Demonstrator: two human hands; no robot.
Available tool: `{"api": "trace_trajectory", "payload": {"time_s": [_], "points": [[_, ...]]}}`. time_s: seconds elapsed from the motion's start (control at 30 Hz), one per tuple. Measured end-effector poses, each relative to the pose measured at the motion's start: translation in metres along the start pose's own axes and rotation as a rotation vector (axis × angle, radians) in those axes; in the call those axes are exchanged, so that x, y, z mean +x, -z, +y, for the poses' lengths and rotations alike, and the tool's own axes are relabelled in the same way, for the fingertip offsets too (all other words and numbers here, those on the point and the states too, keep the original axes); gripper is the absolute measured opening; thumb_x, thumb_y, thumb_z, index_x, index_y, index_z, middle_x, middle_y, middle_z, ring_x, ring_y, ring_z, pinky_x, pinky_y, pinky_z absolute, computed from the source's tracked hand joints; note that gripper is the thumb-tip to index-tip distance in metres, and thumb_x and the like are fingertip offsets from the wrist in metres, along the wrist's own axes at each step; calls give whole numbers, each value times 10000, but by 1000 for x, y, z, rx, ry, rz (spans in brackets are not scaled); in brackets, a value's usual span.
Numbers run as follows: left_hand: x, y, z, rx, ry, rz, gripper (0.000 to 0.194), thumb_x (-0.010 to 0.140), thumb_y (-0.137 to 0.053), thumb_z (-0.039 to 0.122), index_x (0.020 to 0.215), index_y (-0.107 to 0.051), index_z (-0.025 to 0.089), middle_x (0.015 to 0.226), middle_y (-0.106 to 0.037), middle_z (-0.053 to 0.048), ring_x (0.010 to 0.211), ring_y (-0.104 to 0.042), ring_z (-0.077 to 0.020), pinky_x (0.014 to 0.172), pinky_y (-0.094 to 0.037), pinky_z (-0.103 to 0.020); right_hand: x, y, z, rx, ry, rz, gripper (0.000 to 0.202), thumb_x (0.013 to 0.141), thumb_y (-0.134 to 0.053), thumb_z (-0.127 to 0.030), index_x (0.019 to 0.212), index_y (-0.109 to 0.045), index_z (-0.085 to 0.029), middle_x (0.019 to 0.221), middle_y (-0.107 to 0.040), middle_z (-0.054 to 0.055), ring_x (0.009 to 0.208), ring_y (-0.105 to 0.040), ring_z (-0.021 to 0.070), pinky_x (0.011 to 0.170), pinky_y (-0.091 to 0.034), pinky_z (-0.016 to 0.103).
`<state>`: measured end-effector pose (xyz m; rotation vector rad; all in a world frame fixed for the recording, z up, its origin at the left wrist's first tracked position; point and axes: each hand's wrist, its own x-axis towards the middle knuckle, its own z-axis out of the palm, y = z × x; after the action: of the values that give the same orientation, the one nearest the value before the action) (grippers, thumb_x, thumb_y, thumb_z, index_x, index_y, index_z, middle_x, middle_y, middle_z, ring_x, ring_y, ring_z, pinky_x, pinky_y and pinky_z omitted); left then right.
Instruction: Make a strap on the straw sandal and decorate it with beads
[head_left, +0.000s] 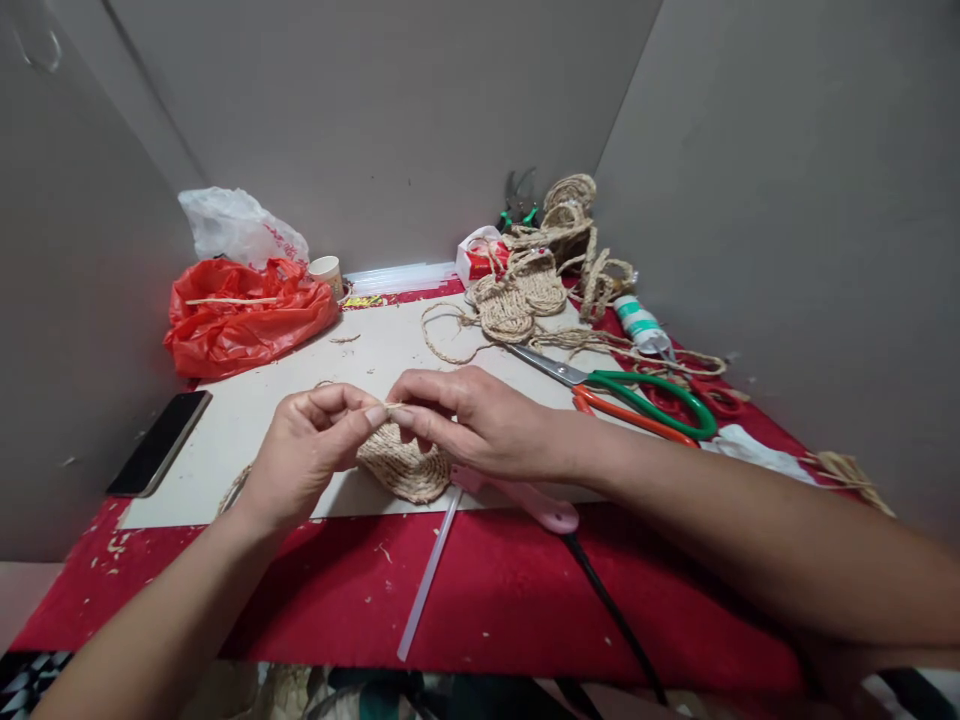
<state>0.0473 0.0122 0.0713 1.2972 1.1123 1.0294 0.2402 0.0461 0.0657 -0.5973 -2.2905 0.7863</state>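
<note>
My left hand (319, 445) and my right hand (457, 420) meet above the white board (337, 505). Thumb and fingers of each are pinched on a thin straw-coloured strand (395, 405). Just below and behind the fingers is a coiled piece of braided straw cord (409, 470), partly covered by both hands. A tail of braided cord (234, 490) shows by my left wrist. Beneath my right hand lies a pink glue gun (536, 503), its near end holding a translucent glue stick (431, 580). Its front part is hidden.
Large scissors with green and orange handles (645, 400) lie by my right forearm. Several woven straw pieces (517, 300) and loose cords are heaped at the back right. A phone (161, 445), a red plastic bag (247, 320) and a paper cup (325, 270) are at left.
</note>
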Motion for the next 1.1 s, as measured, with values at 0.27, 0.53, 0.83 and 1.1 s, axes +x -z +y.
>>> {"api": "trace_trajectory", "payload": {"time_s": [0.27, 0.53, 0.83, 1.1], "points": [[-8, 6, 14, 188, 70, -106, 203, 802, -693, 333, 867, -603, 164, 688, -615, 15, 648, -554, -96, 634, -448, -207, -1, -2, 3, -33, 39, -62, 145, 917, -452, -142, 827, -566, -140, 621, -508, -35, 563, -444, 77, 576, -364, 181], [-16, 7, 28, 498, -96, -124, 133, 852, -630, 258, 759, -677, 174, 674, -633, 30, 627, -566, -80, 590, -454, -167, -2, -5, 1, 66, 41, -15, 182, 921, -476, -195, 769, -565, -149, 615, -515, -35, 560, -447, 69, 574, -374, 173], [-15, 10, 1, 963, -778, -30, 213, 820, -622, 50, 998, -632, 167, 803, -706, 7, 678, -639, -69, 659, -471, -147, 0, -6, -4, 545, -363, -147, 243, 946, -453, -280, 779, -558, -139, 679, -606, 4, 521, -538, 62, 508, -445, 157], [-12, 14, -20, 932, -698, -19, 109, 828, -583, 99, 742, -564, 163, 634, -644, 7, 525, -580, -92, 505, -411, -194, 1, -23, 15, 543, -405, -192, 214, 918, -496, -270, 754, -556, -145, 611, -553, -28, 477, -492, 56, 485, -418, 163]]}}
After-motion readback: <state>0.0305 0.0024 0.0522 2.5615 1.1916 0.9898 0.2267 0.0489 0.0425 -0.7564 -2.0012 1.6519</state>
